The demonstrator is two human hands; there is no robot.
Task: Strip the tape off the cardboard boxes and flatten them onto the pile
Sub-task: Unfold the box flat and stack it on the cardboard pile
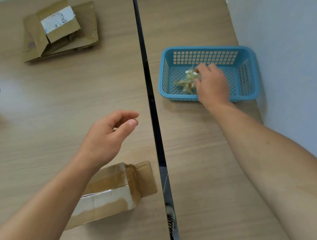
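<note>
Your right hand (213, 85) pinches tape scraps (186, 81) inside the basket (175, 96) to contain waste; your left hand (107, 134), relaxed, empty, hovers left of it

Your left hand (106, 134) and right hand (212, 84) are bare. Behind each wrist, your left forearm (52, 192) and right forearm (266, 160) run uncovered to the frame's edge. Your left thumbnail (133, 122) is cut short. A small dark mark (268, 142) sits well back from the right fingers. You wear a light shoe (170, 218) with dark lacing.
</note>
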